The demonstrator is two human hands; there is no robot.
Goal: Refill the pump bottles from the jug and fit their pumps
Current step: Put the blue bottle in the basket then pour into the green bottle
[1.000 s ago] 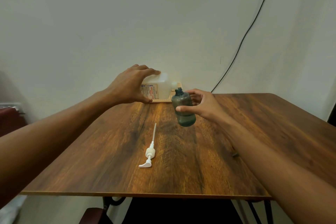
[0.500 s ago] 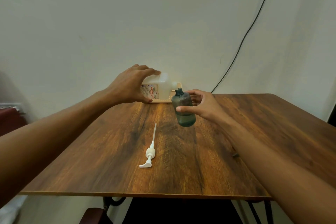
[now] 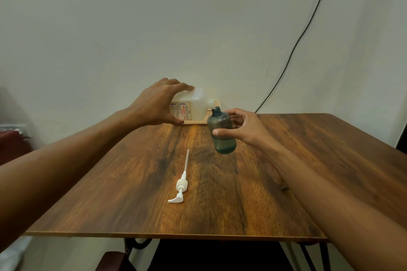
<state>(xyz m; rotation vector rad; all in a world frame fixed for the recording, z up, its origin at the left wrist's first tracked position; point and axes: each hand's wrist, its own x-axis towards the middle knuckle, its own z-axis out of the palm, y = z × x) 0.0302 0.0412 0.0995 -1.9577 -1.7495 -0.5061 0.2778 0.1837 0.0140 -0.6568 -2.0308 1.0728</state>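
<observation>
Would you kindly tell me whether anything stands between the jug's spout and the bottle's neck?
Nothing visible does: only a bare gap separates the spout of the jug from the open neck of the bottle, and the pump lies clear on the table.

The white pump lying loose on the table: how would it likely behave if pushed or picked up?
The pump looks small and plastic, so probably light. Its collar is round, so a sideways nudge may rock it, though the bent spout should stop a full roll. Its thin dip tube would likely flex if lifted by the tip.
</observation>
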